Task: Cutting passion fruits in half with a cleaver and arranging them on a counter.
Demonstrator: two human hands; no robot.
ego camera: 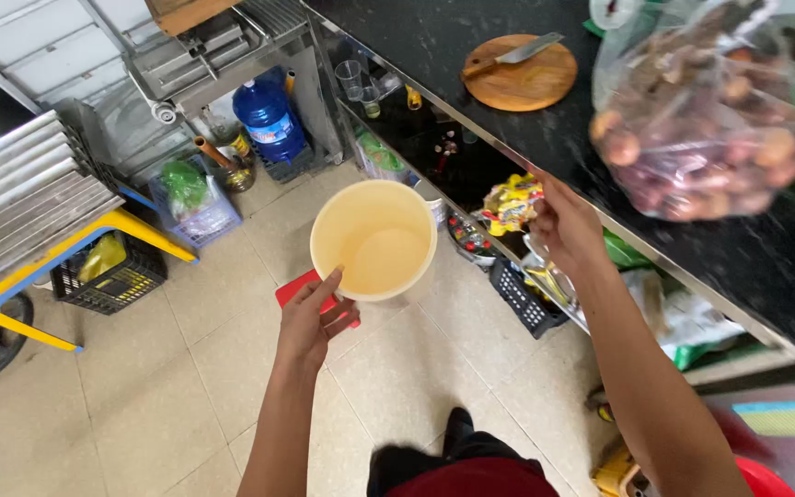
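My left hand (pixel 310 322) grips a round cream plastic basin (pixel 374 239) by its near rim, thumb on the inside, and holds it over the tiled floor. The basin looks empty. A flat red thing (pixel 289 291) shows just under that hand; whether the hand holds it I cannot tell. My right hand (pixel 565 224) is raised at the metal edge of the black counter (pixel 766 258), fingers curled; whether it holds anything I cannot tell. A blurred clear bag of reddish-brown round pieces (pixel 701 115) is above the counter, to the right of that hand.
On the counter lies a round wooden board (pixel 522 78) with a cleaver (pixel 517 53). The shelf below holds packets, cups and a black basket (pixel 526 299). A blue water jug (pixel 269 118), a black crate (pixel 108 281) and a yellow frame (pixel 57 276) stand at the left.
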